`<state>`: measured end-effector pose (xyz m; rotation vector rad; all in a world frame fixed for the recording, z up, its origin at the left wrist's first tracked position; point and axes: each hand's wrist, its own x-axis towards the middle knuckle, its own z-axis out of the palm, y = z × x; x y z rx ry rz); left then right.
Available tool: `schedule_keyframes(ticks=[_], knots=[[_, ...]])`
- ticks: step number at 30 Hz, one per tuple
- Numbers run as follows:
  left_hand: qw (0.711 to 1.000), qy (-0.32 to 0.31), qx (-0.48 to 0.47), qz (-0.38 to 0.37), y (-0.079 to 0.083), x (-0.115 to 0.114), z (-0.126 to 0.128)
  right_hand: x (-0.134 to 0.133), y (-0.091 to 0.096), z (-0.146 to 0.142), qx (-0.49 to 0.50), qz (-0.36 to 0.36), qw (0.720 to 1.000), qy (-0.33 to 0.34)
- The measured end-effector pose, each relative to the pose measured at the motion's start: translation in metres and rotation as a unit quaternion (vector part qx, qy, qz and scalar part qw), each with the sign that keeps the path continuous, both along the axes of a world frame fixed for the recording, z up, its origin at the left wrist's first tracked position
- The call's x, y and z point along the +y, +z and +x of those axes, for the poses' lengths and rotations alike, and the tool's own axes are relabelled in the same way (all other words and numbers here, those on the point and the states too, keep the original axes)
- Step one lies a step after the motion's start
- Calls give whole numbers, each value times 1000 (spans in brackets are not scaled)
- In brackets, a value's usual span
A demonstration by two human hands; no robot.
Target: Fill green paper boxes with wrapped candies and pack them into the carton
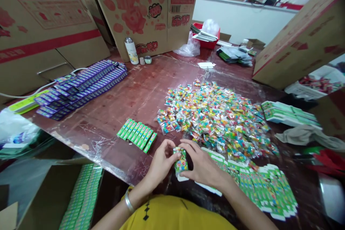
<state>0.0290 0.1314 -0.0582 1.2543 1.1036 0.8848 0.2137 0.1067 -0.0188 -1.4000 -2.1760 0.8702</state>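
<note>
Near the table's front edge, both my hands hold one small green candy box (181, 162). My left hand (164, 160) grips it from the left, with thumb and fingers at its upper part. My right hand (201, 161) has its fingers at the top and its thumb near the bottom, where a white flap shows. Beyond my hands spreads a pile of clear-wrapped colourful candies (215, 115). A short row of filled green boxes (137, 134) stands left of my hands. Flat green cartons (266, 188) lie fanned out to the right, partly behind my right forearm.
Stacked purple boxes (83, 86) occupy the table's left. A white bottle (131, 51) stands before a big cardboard box (145, 10). Below the left edge, an open carton (45, 197) holds rows of green boxes. More flat green cartons (289, 114) and a grey cloth (309, 137) lie right.
</note>
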Motion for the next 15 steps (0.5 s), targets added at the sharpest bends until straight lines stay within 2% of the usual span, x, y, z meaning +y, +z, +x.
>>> schedule_keyframes(ticks=[3, 5, 7, 9, 10, 12, 15], knots=[[998, -45, 33, -18, -5, -5, -8, 10, 3, 6, -2, -35, 996, 87], [994, -84, 23, -65, -8, -10, -14, 26, 2, 9, 6, -71, 990, 119], [985, -121, 14, -124, -11, -17, -19, 48, -3, 6, -31, -74, 994, 69], [977, -139, 17, -162, -10, -22, -22, 73, -13, -4, -128, -26, 990, -56], [976, -138, 20, -166, -9, -23, -24, 85, -19, -11, -159, -8, 983, -92], [982, -127, 37, -133, -7, -24, -26, 105, -30, -26, -196, 8, 973, -124], [988, -116, 94, -40, -5, -23, -31, 122, -44, -42, -215, 20, 967, -136]])
